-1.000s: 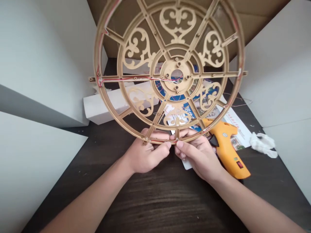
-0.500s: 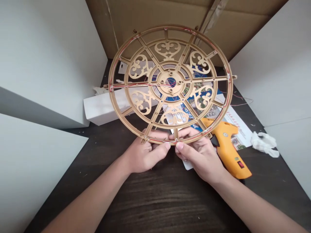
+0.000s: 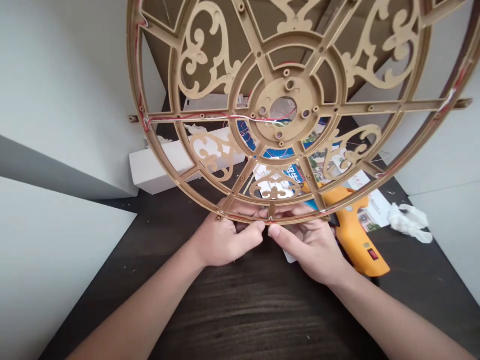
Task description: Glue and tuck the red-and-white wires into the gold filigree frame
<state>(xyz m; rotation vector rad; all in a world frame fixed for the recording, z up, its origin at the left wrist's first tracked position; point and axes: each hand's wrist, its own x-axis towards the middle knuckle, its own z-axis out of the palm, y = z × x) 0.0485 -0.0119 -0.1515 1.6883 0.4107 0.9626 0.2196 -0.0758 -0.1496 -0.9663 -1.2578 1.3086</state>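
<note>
Left hand (image 3: pixel 225 240) & right hand (image 3: pixel 311 245): fingers pinch lower rim of gold wheel frame (image 3: pixel 288 105), held upright above surface (image 3: pixel 243 310); glue gun (image 3: pixel 356 235) just right.

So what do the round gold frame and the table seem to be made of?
Round frame: probably moulded plastic with matt gold paint, given the thin even ribs, screw holes and scrollwork. Table: dark brown wood or wood-look laminate, since a streaky grain shows; which one I cannot tell.

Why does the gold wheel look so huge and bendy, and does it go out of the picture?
Head view: the gold wheel is close to the lens, which stretches and curves it; its top and right side are cut off. Light is soft, no glare. Left hand, right hand and the orange glue gun look sharp.
</note>
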